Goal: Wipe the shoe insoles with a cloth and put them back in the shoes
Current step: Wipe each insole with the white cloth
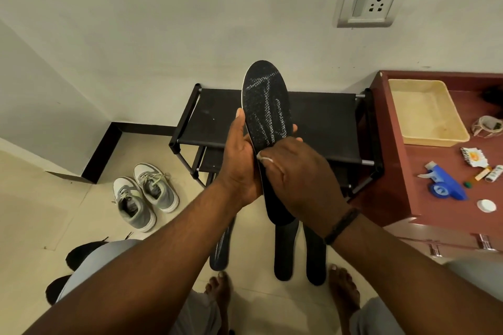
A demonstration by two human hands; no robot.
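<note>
Black and mesh-textured, with a thin white foam edge, the long shoe insole (268,117) stands nearly upright in front of the person, over the black fabric-topped shoe rack (324,122). The left hand (241,160) holds it from behind, thumb laid along its left edge and fingertips wrapping round the right edge. The right hand (302,174) presses down on the insole's middle with curled fingers that pinch a small white cloth (263,156), of which only a fold shows at the thumb.

Three more dark insoles (283,247) lie on the pale tiled floor (32,212) between the rack and the person's bare feet. The pair of grey and white lace-up sneakers (145,196) waits on the floor left of the rack, near the wall corner, both shoes apparently empty.

The wiping step looks to be in hand, and pale streaks remain on the upper half of the insole. The next move probably calls for stroking the cloth up toward the toe while the left hand braces against the push, since the thin foam would likely bend. Refitting into the shoes is not yet begun.
</note>
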